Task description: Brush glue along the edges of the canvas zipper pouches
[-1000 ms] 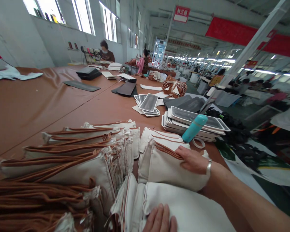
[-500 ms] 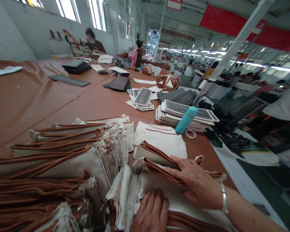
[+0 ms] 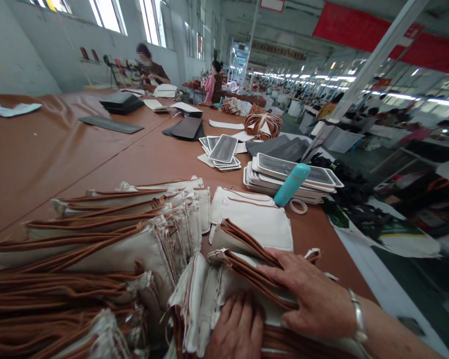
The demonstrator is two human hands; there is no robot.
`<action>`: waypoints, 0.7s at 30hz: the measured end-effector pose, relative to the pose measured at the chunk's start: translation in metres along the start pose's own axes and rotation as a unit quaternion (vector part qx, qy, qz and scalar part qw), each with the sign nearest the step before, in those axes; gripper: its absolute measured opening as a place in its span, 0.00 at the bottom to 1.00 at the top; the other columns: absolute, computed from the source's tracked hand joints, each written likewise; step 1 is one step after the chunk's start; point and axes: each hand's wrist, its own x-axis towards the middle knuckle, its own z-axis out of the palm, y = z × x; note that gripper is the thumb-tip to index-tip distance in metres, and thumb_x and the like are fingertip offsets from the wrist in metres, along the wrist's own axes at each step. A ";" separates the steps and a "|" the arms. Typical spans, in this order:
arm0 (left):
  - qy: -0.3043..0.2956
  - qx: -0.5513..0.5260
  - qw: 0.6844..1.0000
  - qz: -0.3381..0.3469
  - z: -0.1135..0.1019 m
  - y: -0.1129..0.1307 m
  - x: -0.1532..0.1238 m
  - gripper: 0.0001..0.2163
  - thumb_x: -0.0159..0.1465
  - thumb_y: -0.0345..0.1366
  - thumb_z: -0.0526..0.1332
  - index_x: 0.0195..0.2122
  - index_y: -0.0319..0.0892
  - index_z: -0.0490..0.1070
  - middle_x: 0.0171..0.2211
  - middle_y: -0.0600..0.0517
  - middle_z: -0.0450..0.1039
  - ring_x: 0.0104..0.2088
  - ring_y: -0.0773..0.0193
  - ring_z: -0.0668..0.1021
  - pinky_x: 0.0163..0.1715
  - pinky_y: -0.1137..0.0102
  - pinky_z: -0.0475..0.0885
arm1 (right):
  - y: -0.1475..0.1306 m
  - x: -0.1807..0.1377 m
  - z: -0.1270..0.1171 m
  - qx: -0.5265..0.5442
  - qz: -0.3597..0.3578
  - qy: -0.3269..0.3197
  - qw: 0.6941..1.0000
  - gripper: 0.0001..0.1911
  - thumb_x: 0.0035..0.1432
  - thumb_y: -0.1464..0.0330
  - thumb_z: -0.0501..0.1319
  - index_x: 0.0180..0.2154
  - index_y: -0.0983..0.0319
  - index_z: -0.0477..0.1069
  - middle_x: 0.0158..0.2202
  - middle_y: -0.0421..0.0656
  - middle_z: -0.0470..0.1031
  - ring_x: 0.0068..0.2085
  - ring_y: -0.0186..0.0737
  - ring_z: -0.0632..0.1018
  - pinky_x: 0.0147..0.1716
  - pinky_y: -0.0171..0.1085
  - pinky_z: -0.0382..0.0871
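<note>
Cream fabric pieces with brown edging (image 3: 258,286) lie in layers in front of me. My right hand (image 3: 318,296), with a silver bangle at the wrist, reaches over them from the right. Its fingers rest over the brown edges and its thumb lies on the near side, closed round the layers. My left hand (image 3: 236,326) lies on the cream cloth just nearer to me, fingers stretched out, palm hidden. Beside it, a folded cream bundle (image 3: 190,299) stands on edge. More cream pieces (image 3: 252,222) lie flat beyond my right hand.
Rows of similar brown-edged pieces (image 3: 115,249) fill the left foreground. A turquoise bottle (image 3: 292,184) leans by stacked white-rimmed panels (image 3: 299,172) and a tape roll (image 3: 298,206). Dark panels (image 3: 121,103) and a tied brown bundle (image 3: 264,123) lie farther back. Two people are beyond the table.
My right hand has shifted slightly right and down, its thumb now showing lower against the brown-edged layers. My left hand has stayed on the cloth. The whole view has shifted slightly.
</note>
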 end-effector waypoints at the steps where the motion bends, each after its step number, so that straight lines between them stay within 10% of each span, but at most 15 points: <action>1: -0.001 0.001 1.000 -0.001 0.000 0.000 0.000 0.13 0.69 0.37 0.53 0.51 0.44 0.72 0.51 0.49 0.76 0.55 0.56 0.73 0.58 0.63 0.64 | 0.000 0.000 0.000 0.000 0.002 -0.003 1.000 0.52 0.37 0.71 0.62 0.67 0.46 0.58 0.71 0.44 0.47 0.68 0.53 0.55 0.65 0.53 0.50; 14: 0.013 -0.035 0.999 -0.025 -0.012 0.003 0.011 0.18 0.69 0.49 0.51 0.47 0.45 0.74 0.48 0.50 0.77 0.48 0.55 0.76 0.52 0.64 0.68 | 0.012 -0.002 0.002 0.093 -0.011 -0.007 0.996 0.43 0.49 0.55 0.71 0.65 0.52 0.63 0.70 0.49 0.51 0.67 0.60 0.56 0.65 0.56 0.51; 21: -0.021 -0.007 1.000 0.022 -0.021 -0.001 0.002 0.13 0.70 0.38 0.56 0.54 0.49 0.69 0.54 0.51 0.74 0.45 0.59 0.77 0.50 0.63 0.71 | 0.015 0.003 -0.014 0.191 -0.014 -0.068 0.979 0.27 0.55 0.53 0.68 0.53 0.57 0.74 0.58 0.48 0.70 0.57 0.53 0.71 0.57 0.45 0.65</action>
